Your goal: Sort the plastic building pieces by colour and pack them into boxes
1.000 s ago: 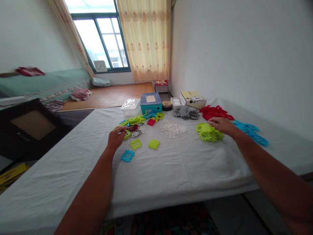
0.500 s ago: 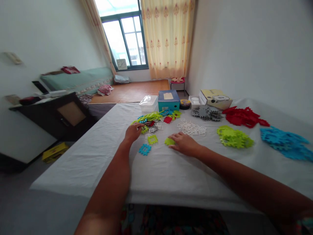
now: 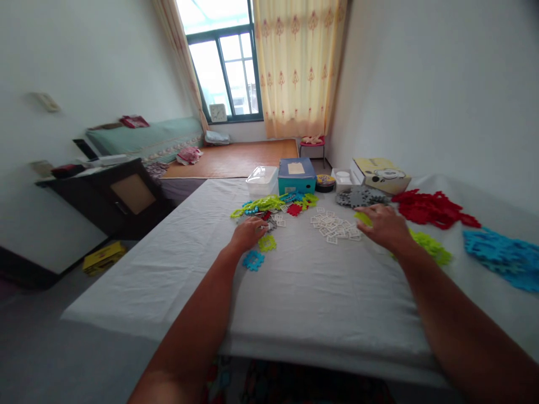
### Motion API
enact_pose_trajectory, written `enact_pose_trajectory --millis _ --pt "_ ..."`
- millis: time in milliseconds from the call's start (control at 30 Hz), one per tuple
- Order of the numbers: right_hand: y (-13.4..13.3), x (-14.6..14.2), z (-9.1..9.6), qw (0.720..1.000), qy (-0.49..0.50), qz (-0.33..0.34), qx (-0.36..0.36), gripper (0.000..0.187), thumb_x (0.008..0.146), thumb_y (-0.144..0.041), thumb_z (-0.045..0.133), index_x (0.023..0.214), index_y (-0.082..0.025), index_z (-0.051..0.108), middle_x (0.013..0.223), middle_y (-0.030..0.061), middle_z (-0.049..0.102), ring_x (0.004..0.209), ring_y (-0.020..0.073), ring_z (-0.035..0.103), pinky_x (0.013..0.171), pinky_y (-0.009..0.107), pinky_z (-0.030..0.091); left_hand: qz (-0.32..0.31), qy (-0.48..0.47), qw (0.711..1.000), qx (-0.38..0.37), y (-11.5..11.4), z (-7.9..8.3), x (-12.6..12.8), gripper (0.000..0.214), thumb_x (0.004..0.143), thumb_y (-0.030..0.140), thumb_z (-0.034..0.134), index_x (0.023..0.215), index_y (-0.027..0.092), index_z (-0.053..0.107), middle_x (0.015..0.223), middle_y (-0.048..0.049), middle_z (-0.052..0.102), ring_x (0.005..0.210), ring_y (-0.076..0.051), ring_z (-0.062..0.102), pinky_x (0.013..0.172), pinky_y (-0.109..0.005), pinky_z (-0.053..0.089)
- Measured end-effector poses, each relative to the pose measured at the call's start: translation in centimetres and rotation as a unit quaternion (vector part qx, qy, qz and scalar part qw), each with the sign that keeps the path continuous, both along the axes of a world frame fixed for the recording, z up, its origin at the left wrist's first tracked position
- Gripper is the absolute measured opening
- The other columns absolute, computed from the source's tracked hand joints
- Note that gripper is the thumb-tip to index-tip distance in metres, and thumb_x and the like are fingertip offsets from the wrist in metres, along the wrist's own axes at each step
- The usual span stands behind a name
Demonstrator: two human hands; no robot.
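Observation:
My right hand (image 3: 384, 224) holds a lime green puzzle tile (image 3: 362, 217) just above the lime green pile (image 3: 429, 246), fingers closed round it. My left hand (image 3: 249, 232) rests with curled fingers on the mixed heap of small coloured pieces (image 3: 273, 205); what it grips is hidden. A lime tile (image 3: 266, 243) and a blue tile (image 3: 253, 260) lie loose beside my left hand. Small white frame pieces (image 3: 334, 226) are scattered between my hands.
Sorted piles sit to the right: grey (image 3: 362, 197), red (image 3: 433, 207), blue (image 3: 503, 255). A clear tub (image 3: 261, 180), a blue box (image 3: 296, 175), a round tin (image 3: 325, 182) and a yellow box (image 3: 381, 174) line the far edge of the white-covered table (image 3: 320, 303). A dark cabinet (image 3: 113, 196) stands left.
My right hand picked up the lime tile from the middle of the table and carried it right to the lime pile. My left hand stayed at the mixed heap.

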State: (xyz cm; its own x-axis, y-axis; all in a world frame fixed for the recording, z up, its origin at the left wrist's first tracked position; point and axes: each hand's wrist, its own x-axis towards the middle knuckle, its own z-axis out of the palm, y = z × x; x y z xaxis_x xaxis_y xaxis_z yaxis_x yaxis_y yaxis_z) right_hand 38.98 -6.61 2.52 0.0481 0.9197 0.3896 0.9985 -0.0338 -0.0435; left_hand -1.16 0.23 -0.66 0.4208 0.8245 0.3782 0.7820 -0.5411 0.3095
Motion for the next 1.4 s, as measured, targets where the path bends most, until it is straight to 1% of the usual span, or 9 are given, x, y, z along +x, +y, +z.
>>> enact_pose_trajectory --millis 133,267,367,500,800,1000,1133,1233,1400 --pt "-0.1 6.0 -0.2 0.994 0.002 -0.101 -0.051 0.047 0.081 -0.052 0.057 0.119 -0.027 0.066 0.116 0.0224 0.060 0.107 0.0418 0.052 0.077 0.058 0.041 -0.032 0.011 0.999 -0.027 -0.6 0.7 0.2 0.025 0.087 0.038 0.054 0.091 0.024 0.074 0.096 -0.0039 0.071 0.089 -0.018 0.063 0.083 -0.029 0.048" --pt "0.0 7.2 -1.4 0.988 0.014 -0.106 -0.109 0.041 0.075 -0.053 0.065 0.104 -0.027 0.073 0.115 0.0221 0.062 0.108 0.0449 0.052 0.078 0.066 0.038 -0.095 0.026 0.988 -0.116 -1.2 1.8 0.0 0.025 0.079 0.043 0.063 0.091 0.024 0.074 0.088 -0.0020 0.071 0.078 -0.016 0.064 0.075 -0.025 0.048" --pt "0.3 4.9 -1.7 0.996 -0.007 -0.072 -0.057 0.040 0.082 -0.052 0.056 0.109 -0.026 0.070 0.121 0.0166 0.062 0.111 0.0407 0.051 0.081 0.065 0.040 -0.137 0.050 0.980 -0.133 -1.4 2.1 -0.1 0.042 0.067 0.045 0.076 0.103 0.024 0.072 0.103 -0.0045 0.068 0.092 -0.021 0.063 0.085 -0.028 0.047" --pt "0.2 -0.2 -1.4 0.999 -0.009 0.034 0.009 0.033 0.089 -0.038 0.048 0.114 -0.025 0.065 0.123 0.0109 0.063 0.107 0.0307 0.054 0.082 0.049 0.046 -0.174 0.068 0.972 -0.139 -1.5 2.0 -0.1 0.057 0.060 0.043 0.082 0.113 0.026 0.068 0.114 -0.0059 0.063 0.102 -0.023 0.060 0.094 -0.031 0.044" --pt "-1.1 -7.5 -2.6 0.960 0.094 0.263 -0.010 0.023 0.089 -0.023 0.050 0.101 -0.025 0.069 0.111 0.0059 0.069 0.104 0.0220 0.060 0.089 0.038 0.046 -0.132 0.042 0.983 -0.122 -1.4 1.0 0.7 0.042 0.071 0.033 0.073 0.113 0.025 0.067 0.111 -0.0049 0.064 0.099 -0.021 0.060 0.090 -0.031 0.047" --pt "-1.5 -9.4 -3.4 0.938 0.165 0.304 -0.024 0.027 0.089 -0.022 0.046 0.103 -0.024 0.069 0.105 0.0060 0.070 0.099 0.0204 0.063 0.089 0.037 0.049 -0.189 -0.036 0.971 -0.138 -1.7 0.7 1.8 0.044 0.071 0.013 0.061 0.113 0.023 0.066 0.116 -0.0056 0.061 0.097 -0.017 0.061 0.082 -0.028 0.051" --pt "-1.7 -10.1 -4.0 0.926 0.184 0.325 -0.059 0.027 0.088 -0.022 0.047 0.103 -0.025 0.069 0.104 0.0056 0.070 0.097 0.0206 0.064 0.088 0.036 0.050 -0.170 -0.032 0.977 -0.127 -1.7 0.2 2.3 0.038 0.072 0.007 0.053 0.103 0.021 0.070 0.101 -0.0046 0.065 0.081 -0.013 0.061 0.076 -0.026 0.051" --pt "-1.7 -10.3 -4.3 0.925 0.197 0.319 -0.064 0.027 0.087 -0.022 0.047 0.103 -0.025 0.069 0.104 0.0050 0.070 0.096 0.0203 0.064 0.087 0.036 0.050 -0.150 -0.021 0.984 -0.095 -1.7 -0.1 2.7 0.031 0.077 0.012 0.055 0.101 0.022 0.071 0.102 -0.0049 0.066 0.089 -0.016 0.062 0.082 -0.028 0.051" --pt "-1.5 -10.0 -4.2 0.925 0.212 0.309 -0.059 0.028 0.088 -0.022 0.045 0.104 -0.024 0.068 0.104 0.0046 0.070 0.095 0.0203 0.064 0.085 0.035 0.050 -0.119 0.047 0.991 -0.049 -2.0 -0.2 3.1 0.036 0.079 0.033 0.066 0.114 0.025 0.068 0.126 -0.0078 0.061 0.111 -0.025 0.056 0.100 -0.040 0.043"
